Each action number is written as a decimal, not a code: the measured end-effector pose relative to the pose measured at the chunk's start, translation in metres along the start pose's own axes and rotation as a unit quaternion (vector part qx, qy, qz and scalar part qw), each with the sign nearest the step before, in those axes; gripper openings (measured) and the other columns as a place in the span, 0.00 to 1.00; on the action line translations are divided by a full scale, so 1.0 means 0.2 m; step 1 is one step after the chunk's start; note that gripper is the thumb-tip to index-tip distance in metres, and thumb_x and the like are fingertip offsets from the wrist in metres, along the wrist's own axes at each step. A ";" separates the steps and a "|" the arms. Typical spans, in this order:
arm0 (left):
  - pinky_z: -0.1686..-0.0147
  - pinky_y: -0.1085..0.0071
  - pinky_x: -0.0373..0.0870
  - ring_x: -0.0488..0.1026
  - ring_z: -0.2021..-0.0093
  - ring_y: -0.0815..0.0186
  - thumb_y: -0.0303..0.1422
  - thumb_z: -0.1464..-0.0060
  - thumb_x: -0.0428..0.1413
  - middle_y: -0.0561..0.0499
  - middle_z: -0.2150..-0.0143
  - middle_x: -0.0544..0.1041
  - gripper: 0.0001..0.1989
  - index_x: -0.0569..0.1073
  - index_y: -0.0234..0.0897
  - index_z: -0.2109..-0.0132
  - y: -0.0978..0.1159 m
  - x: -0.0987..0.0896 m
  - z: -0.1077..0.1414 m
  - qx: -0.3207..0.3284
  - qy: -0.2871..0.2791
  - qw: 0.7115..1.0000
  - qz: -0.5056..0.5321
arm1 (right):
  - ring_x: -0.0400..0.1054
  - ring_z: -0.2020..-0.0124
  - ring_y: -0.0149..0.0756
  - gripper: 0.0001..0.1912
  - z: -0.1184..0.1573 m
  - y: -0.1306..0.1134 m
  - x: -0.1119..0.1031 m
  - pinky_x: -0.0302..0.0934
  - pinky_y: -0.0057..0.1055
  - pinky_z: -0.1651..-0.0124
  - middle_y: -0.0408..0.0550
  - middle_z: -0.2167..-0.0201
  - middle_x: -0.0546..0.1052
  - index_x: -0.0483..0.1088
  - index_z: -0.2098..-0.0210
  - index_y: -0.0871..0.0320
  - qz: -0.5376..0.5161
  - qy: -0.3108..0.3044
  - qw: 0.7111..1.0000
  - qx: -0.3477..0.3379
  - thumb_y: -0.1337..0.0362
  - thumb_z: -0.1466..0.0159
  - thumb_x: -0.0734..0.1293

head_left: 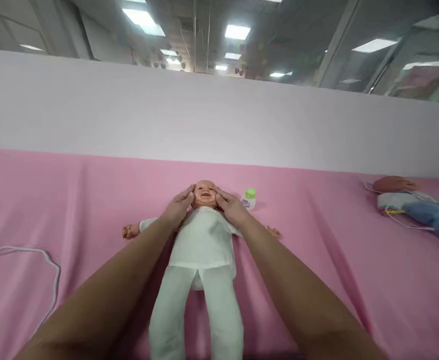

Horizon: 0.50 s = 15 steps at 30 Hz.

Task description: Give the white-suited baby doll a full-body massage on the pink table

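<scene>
A baby doll in a white top and white trousers lies on its back on the pink sheet, arms spread to both sides. My left hand touches the left side of its head, fingers stretched along the cheek. On the other side my right hand rests against the opposite cheek, its fingers also extended. The doll's face shows between my two hands. Just right of my right hand stands a small white bottle with a green cap.
At the far right lies another doll in blue and white, with thin cords around it. A white cable curves over the sheet at the left. Behind the sheet rises a white wall with glass above.
</scene>
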<state>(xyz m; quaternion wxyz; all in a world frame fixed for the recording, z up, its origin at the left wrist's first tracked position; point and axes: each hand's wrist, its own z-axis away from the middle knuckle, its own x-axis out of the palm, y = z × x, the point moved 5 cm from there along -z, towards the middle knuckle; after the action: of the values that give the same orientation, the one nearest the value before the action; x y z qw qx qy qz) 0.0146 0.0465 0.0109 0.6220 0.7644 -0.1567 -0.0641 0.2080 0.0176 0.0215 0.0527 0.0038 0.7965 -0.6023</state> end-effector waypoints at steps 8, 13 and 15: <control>0.27 0.58 0.54 0.56 0.24 0.50 0.51 0.44 0.65 0.42 0.23 0.57 0.53 0.50 0.37 0.21 0.03 0.02 0.03 0.016 0.028 0.964 -0.264 | 0.73 0.39 0.48 0.46 0.01 0.04 0.03 0.66 0.47 0.33 0.46 0.38 0.77 0.69 0.33 0.46 0.015 0.066 0.997 -0.027 0.51 0.48 0.82; 0.26 0.57 0.51 0.53 0.23 0.51 0.51 0.41 0.63 0.43 0.22 0.55 0.50 0.51 0.37 0.22 0.02 0.01 0.03 0.022 0.022 0.965 -0.259 | 0.72 0.38 0.46 0.42 0.01 0.04 0.03 0.65 0.46 0.32 0.43 0.36 0.75 0.68 0.33 0.44 0.009 0.051 0.998 -0.028 0.56 0.45 0.81; 0.26 0.57 0.51 0.53 0.23 0.52 0.50 0.40 0.61 0.43 0.22 0.54 0.49 0.50 0.38 0.22 -0.01 0.00 0.02 0.018 0.018 0.975 -0.222 | 0.70 0.35 0.46 0.42 0.01 0.03 0.02 0.62 0.46 0.30 0.43 0.34 0.73 0.67 0.32 0.44 -0.014 0.023 1.000 -0.014 0.56 0.43 0.79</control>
<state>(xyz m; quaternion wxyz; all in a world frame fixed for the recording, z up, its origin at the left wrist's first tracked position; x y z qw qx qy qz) 0.0133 0.0434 0.0087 0.5812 0.7922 0.0274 -0.1841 0.2043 0.0175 0.0144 0.0260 0.0055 0.8060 -0.5913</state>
